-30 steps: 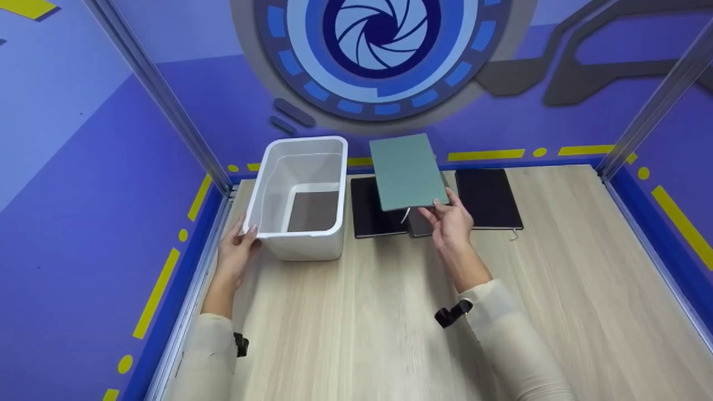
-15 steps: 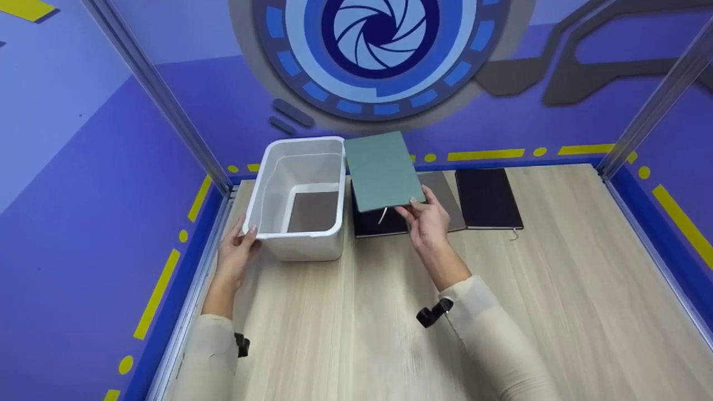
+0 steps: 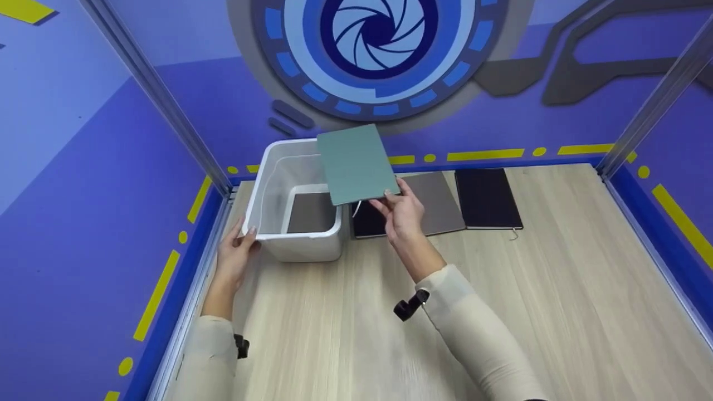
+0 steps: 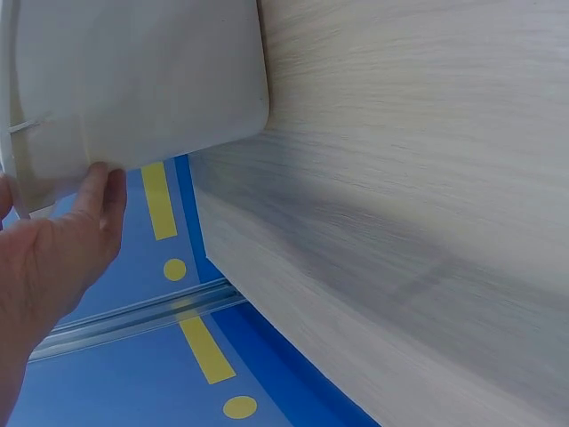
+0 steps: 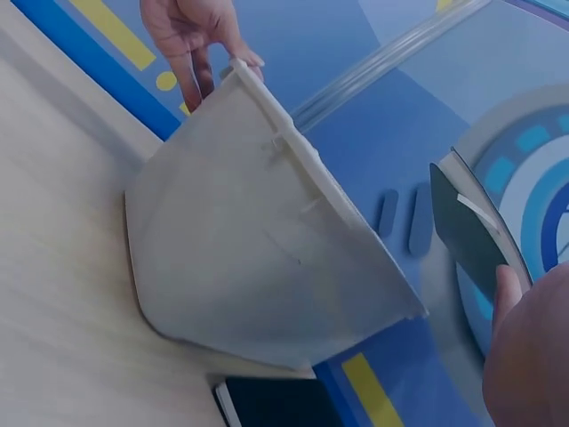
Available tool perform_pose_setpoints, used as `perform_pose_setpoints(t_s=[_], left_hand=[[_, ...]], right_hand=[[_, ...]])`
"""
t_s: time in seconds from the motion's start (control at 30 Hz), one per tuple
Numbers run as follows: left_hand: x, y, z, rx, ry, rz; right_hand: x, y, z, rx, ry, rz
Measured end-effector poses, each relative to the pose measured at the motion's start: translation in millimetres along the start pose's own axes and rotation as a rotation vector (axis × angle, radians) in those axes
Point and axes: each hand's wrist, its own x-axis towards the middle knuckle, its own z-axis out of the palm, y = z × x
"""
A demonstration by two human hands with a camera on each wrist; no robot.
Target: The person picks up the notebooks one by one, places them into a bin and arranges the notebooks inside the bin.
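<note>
A green notebook (image 3: 356, 164) with a pale ribbon is pinched at its near right corner by my right hand (image 3: 405, 214), thumb on top and fingers beneath. It is raised, and its left part overlaps the right rim of the white plastic bin (image 3: 301, 245). My left hand (image 3: 234, 253) grips the bin's near left corner, thumb over the rim; in the left wrist view its fingers (image 4: 93, 191) lie against the outer wall. Inside the bin lies a flat grey-brown notebook (image 3: 313, 213). In the right wrist view, the green notebook (image 5: 467, 218) shows its page edges.
Right of the bin, a black notebook (image 3: 367, 221) lies partly hidden under the raised one. Beside it are a grey-brown notebook (image 3: 437, 203) and another black notebook (image 3: 488, 199) with a ribbon. Blue printed walls (image 3: 184, 139) enclose the wooden table (image 3: 312, 334) at the back and sides.
My right hand has carried the green notebook leftward, from above the table notebooks to over the bin's right rim, uncovering the grey-brown notebook on the table. My left hand stays on the bin.
</note>
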Motion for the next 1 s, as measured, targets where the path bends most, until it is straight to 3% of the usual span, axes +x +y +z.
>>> perform_pose_setpoints(t_s=[0.47, 0.7, 1.0], left_hand=[[-0.2, 0.0, 1.4, -0.018, 0.0, -0.018], [0.0, -1.3, 2.1, 0.004, 0.023, -0.008], [-0.8, -0.1, 1.7, -0.013, -0.002, -0.016]], right_hand=[[-6.1, 32, 34, 0.006, 0.061, 0.041], [-8.7, 47, 45, -0.027, 0.072, 0.074], [-11.8, 65, 56, -0.026, 0.077, 0.101]])
